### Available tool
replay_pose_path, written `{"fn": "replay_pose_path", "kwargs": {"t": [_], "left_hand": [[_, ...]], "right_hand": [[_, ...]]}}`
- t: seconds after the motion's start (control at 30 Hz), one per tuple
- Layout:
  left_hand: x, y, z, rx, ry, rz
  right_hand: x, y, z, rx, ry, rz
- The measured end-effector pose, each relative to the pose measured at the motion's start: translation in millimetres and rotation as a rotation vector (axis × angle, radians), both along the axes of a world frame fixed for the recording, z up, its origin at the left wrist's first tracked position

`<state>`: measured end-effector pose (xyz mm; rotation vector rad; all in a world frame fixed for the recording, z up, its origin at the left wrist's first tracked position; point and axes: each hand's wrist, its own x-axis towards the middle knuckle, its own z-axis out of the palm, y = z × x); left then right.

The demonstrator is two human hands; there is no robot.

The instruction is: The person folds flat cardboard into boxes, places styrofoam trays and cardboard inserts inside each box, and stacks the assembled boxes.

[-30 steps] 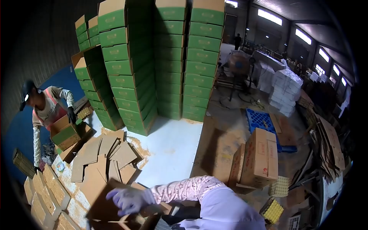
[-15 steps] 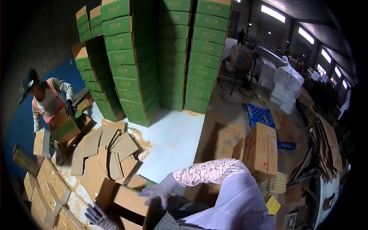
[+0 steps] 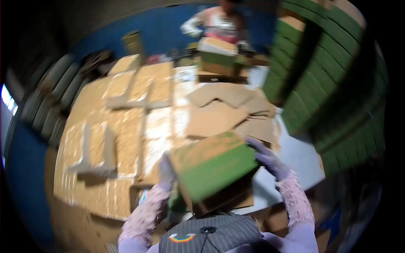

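Note:
A green and brown cardboard box (image 3: 217,168) is tilted in front of my body, at the near edge of the table. My left hand (image 3: 166,172), in a lavender glove, presses against its left side. On the opposite side, my right hand (image 3: 270,159) grips the box near its upper right corner, also gloved. Flat cardboard sheets (image 3: 219,120) lie in a loose pile just beyond the box. Motion blurs the view, and the box's underside and contents are hidden.
White-sided blocks topped with tan crumbly material (image 3: 160,84) cover the table's left side. A co-worker (image 3: 221,23) stands across the table behind another green and brown box (image 3: 217,59). Tall stacks of green boxes (image 3: 325,76) rise at the right.
My view has swung left toward the table. The box is now raised and tilted between both hands; before, my hands were at an open box and apart.

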<state>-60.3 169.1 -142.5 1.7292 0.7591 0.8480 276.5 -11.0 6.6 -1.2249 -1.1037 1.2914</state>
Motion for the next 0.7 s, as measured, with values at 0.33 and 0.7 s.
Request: {"fn": "replay_pose_path", "kwargs": {"t": [0.33, 0.7], "left_hand": [[-130, 47, 60, 0.183, 0.098, 1.25], [-420, 191, 42, -0.38, -0.498, 1.646]], "right_hand": [[-1, 23, -135, -0.043, -0.333, -0.256], [18, 32, -147, -0.213, -0.417, -0.337]]}}
